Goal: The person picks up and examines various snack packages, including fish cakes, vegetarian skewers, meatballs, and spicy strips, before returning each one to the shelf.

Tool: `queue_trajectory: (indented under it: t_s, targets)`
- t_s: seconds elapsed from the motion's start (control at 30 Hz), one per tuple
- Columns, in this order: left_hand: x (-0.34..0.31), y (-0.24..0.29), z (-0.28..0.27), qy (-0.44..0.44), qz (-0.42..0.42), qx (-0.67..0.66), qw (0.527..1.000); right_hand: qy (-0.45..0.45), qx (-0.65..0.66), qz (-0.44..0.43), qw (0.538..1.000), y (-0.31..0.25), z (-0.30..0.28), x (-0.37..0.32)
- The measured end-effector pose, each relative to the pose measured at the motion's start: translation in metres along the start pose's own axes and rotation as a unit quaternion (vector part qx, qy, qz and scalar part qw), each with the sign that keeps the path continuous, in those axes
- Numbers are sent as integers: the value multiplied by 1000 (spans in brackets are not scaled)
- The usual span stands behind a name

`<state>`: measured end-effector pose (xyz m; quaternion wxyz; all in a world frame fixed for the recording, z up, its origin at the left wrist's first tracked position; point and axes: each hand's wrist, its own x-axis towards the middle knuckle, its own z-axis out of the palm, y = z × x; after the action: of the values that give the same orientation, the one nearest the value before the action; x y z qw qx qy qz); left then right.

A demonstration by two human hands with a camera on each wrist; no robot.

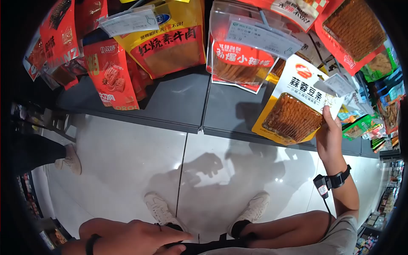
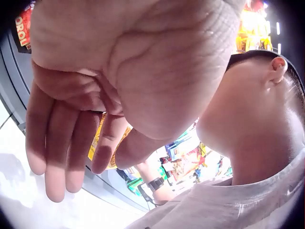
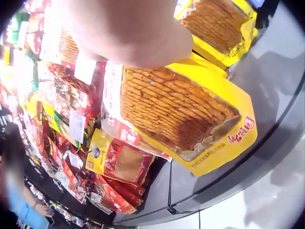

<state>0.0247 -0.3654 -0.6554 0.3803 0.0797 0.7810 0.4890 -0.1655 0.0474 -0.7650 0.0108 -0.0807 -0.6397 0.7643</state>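
A white and yellow snack packet (image 1: 293, 102) with a clear window showing brown strips hangs tilted at the right of the rack. My right hand (image 1: 329, 136) pinches its right edge, thumb on the front. In the right wrist view the same packet (image 3: 176, 109) fills the middle, below the blurred hand (image 3: 128, 28). My left hand (image 1: 136, 236) is low at the left over my lap, away from the packets, holding nothing. Its fingers hang loosely in the left wrist view, where the palm (image 2: 128, 62) faces the camera.
Red packets (image 1: 112, 76), a yellow beef-flavour packet (image 1: 170, 46) and a red-labelled packet (image 1: 242, 63) hang above a dark shelf ledge (image 1: 170, 104). Price tags (image 1: 263, 36) stick out in front. Another person's shoe (image 1: 70, 159) stands on the tiled floor (image 1: 114, 148) at the left.
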Motion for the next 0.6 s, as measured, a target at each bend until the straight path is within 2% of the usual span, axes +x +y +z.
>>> queue_trajectory:
  t_s: [0.13, 0.3, 0.37, 0.4, 0.47, 0.6]
  targets:
    - [0, -5, -1, 16, 22, 27, 999, -3, -21, -69, 997, -11, 0, 5]
    - [-1, -4, -3, 11, 4, 29, 1000, -5, 6, -30, 1000, -17, 2, 17]
    - [-1, -10, -11, -90, -25, 37, 995, -14, 18, -11, 1000, -17, 0, 24]
    - [0, -8, -8, -88, -24, 36, 995, -8, 26, -6, 1000, -16, 0, 26]
    - [0, -2, -2, 5, -4, 35, 999, -4, 34, -2, 999, -17, 0, 29]
    - [0, -2, -2, 7, 7, 27, 1000, 30, 59, 39, 997, -16, 0, 31]
